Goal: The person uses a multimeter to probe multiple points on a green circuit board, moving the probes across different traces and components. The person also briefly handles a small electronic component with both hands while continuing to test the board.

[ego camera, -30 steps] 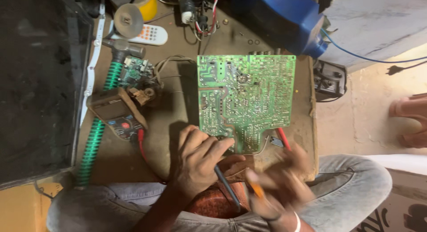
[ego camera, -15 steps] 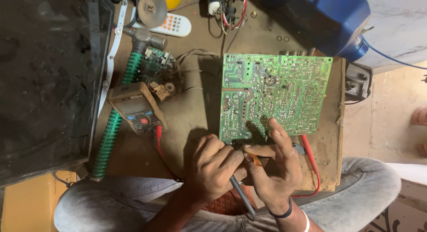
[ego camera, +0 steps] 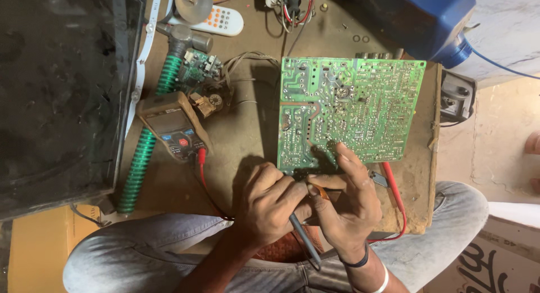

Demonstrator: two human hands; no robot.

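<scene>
A large green circuit board (ego camera: 351, 110) lies solder side up on a worn brown table (ego camera: 247, 130). My left hand (ego camera: 270, 206) is closed around a dark pen-shaped tool (ego camera: 304, 242) at the board's near edge; the tool's tip is hidden by the fingers. My right hand (ego camera: 349, 206) pinches a small orange piece (ego camera: 319, 190) beside it, with the forefinger resting on the board's near edge. Both hands touch each other.
A brown multimeter (ego camera: 173, 127) with a red lead (ego camera: 205, 177) lies left of the board. A green ribbed hose (ego camera: 143, 144), a small circuit module (ego camera: 197, 65), a white remote (ego camera: 216, 22) and a blue container (ego camera: 416, 17) ring the table. A red probe (ego camera: 394, 189) lies at right.
The view has shifted, so the board sits further right and lower. My right hand, blurred before, has settled at the board's near edge against my left hand.
</scene>
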